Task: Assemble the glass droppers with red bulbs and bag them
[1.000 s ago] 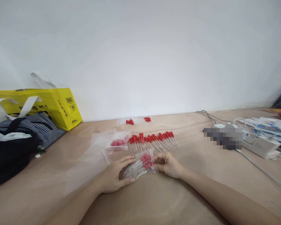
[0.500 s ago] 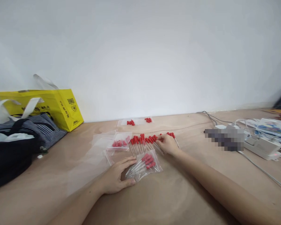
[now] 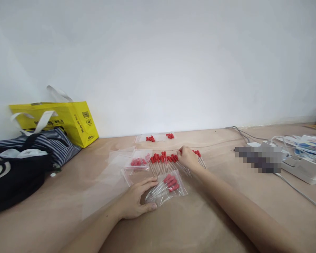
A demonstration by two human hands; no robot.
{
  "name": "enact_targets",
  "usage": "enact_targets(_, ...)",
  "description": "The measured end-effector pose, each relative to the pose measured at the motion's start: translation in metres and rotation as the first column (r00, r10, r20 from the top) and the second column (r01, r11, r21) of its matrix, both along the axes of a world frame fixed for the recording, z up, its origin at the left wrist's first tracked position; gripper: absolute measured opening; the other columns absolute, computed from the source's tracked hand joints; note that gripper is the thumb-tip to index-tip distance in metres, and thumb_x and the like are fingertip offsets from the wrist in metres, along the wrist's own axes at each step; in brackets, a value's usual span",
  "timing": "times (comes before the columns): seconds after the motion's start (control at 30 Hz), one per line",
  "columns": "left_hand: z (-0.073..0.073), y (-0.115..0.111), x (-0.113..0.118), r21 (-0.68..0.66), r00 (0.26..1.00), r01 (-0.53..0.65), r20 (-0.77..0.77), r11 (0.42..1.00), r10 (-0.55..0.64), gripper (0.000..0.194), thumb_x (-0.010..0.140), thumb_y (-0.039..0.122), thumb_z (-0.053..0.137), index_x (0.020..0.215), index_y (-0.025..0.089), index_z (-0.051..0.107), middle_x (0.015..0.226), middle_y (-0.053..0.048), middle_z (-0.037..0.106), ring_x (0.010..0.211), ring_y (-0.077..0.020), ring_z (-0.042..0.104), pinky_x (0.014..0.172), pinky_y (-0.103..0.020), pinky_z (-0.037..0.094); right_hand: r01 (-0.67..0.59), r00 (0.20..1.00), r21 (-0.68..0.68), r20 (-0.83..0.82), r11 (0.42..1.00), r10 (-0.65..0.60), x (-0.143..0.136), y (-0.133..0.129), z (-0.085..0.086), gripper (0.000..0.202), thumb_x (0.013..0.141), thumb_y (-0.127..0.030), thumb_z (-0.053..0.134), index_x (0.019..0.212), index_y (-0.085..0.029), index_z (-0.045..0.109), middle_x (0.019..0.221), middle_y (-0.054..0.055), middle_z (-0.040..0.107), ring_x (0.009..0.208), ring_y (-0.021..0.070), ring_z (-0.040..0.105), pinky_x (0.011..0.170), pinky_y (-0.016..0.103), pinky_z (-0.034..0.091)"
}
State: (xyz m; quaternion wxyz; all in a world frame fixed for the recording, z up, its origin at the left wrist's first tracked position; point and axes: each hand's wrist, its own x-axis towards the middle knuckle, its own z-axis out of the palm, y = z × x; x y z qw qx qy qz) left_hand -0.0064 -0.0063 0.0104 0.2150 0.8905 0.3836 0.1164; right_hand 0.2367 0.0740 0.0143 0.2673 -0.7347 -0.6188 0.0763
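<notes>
Fingers apart, my left hand lies on the table around the left edge of a clear zip bag. Inside that bag are several droppers with red rubber bulbs and clear stems. My right hand is pinched at the red bulb end of a dropper, in a row of loose droppers behind the bag. Its fingertips partly hide what they grip. More loose droppers lie just to the right of that hand.
A second zip bag with red bulbs lies left of the row, on thin clear plastic sheets. Red pieces lie on plastic by the wall. Bags, including a yellow one, stand left; a power strip and cables sit right.
The whole view has shifted slightly, so everything appears a little further right. My right hand stays at the dropper row, its fingertips slightly raised. My left hand keeps its place beside the bag.
</notes>
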Motion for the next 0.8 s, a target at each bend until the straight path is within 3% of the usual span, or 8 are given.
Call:
enact_targets(0.07,0.002,-0.001,0.001,0.0,1.0,-0.006,-0.007,1.0,0.006,0.061,0.072,0.051,0.054,0.125,0.025,0.039,0.136,-0.006,0.033,0.121,-0.0256,0.033,0.1,-0.043,0.028,-0.076,0.993,0.074,-0.082,0.994,0.082,0.012,-0.01,0.003,0.021,0.083,-0.031,0.036,0.092,-0.017,0.05,0.082,0.006,0.059,0.077,0.0166,0.057,0.064,0.026,0.04)
enact_targets(0.13,0.002,-0.002,0.002,0.005,1.0,-0.011,-0.008,1.0,0.011,0.06,0.072,0.05,0.054,0.125,0.025,0.04,0.135,-0.006,0.034,0.121,-0.0261,0.034,0.099,-0.043,0.029,-0.191,0.917,0.269,-0.294,0.944,0.269,0.025,-0.022,0.004,0.023,0.084,-0.036,0.035,0.093,-0.017,0.044,0.071,0.003,0.057,0.066,0.0137,0.055,0.06,0.025,0.04)
enact_targets(0.2,0.002,-0.002,0.003,0.016,1.0,-0.017,-0.006,1.0,0.018,0.059,0.072,0.05,0.054,0.124,0.025,0.04,0.134,-0.006,0.035,0.12,-0.0263,0.035,0.099,-0.043,0.029,-0.181,0.791,0.426,-0.473,0.887,0.389,0.037,-0.034,0.001,0.028,0.082,-0.044,0.037,0.094,-0.018,0.039,0.065,-0.001,0.052,0.057,0.0123,0.051,0.053,0.024,0.04)
enact_targets(0.27,0.001,-0.001,0.003,0.024,1.0,-0.022,-0.007,0.999,0.023,0.058,0.072,0.051,0.053,0.124,0.026,0.04,0.134,-0.006,0.036,0.119,-0.0264,0.036,0.098,-0.043,0.03,-0.094,0.688,0.471,-0.606,0.877,0.4,0.043,-0.045,-0.005,0.035,0.078,-0.051,0.041,0.094,-0.02,0.037,0.064,-0.003,0.05,0.051,0.0109,0.047,0.047,0.023,0.038)
enact_targets(0.37,0.0,0.0,0.003,0.028,1.0,-0.02,-0.008,0.999,0.02,0.059,0.072,0.051,0.053,0.125,0.027,0.039,0.135,-0.005,0.035,0.119,-0.0268,0.036,0.098,-0.043,0.031,0.005,0.566,0.424,-0.748,0.906,0.347,0.042,-0.055,-0.018,0.039,0.073,-0.055,0.045,0.09,-0.022,0.037,0.065,-0.003,0.049,0.046,0.0094,0.044,0.042,0.022,0.036)
enact_targets(0.53,0.002,-0.001,0.004,0.028,0.998,-0.041,-0.042,0.999,0.043,0.06,0.073,0.053,0.052,0.125,0.027,0.039,0.135,-0.005,0.034,0.12,-0.0272,0.035,0.098,-0.043,0.031,0.065,0.401,0.264,-0.89,0.962,0.217,0.027,-0.061,-0.035,0.039,0.067,-0.054,0.052,0.084,-0.023,0.035,0.064,-0.004,0.05,0.044,0.0095,0.045,0.04,0.024,0.038)
enact_targets(0.73,0.001,-0.002,0.006,0.047,0.998,-0.063,-0.017,0.997,0.064,0.061,0.072,0.05,0.054,0.126,0.026,0.037,0.133,-0.006,0.038,0.119,-0.0275,0.037,0.098,-0.043,0.031,-0.087,0.161,0.186,-0.967,0.979,0.198,0.011,-0.078,-0.039,0.045,0.059,-0.052,0.063,0.079,-0.023,0.036,0.066,-0.002,0.055,0.053,0.0119,0.054,0.053,0.027,0.045)
enact_targets(0.8,0.001,-0.002,0.007,0.052,0.997,-0.071,-0.027,0.996,0.073,0.061,0.073,0.05,0.053,0.126,0.025,0.037,0.133,-0.006,0.038,0.119,-0.0274,0.037,0.098,-0.043,0.032,-0.182,0.128,0.192,-0.968,0.964,0.217,0.009,-0.083,-0.038,0.043,0.058,-0.05,0.066,0.077,-0.021,0.04,0.066,-0.002,0.056,0.056,0.0116,0.056,0.057,0.027,0.045)
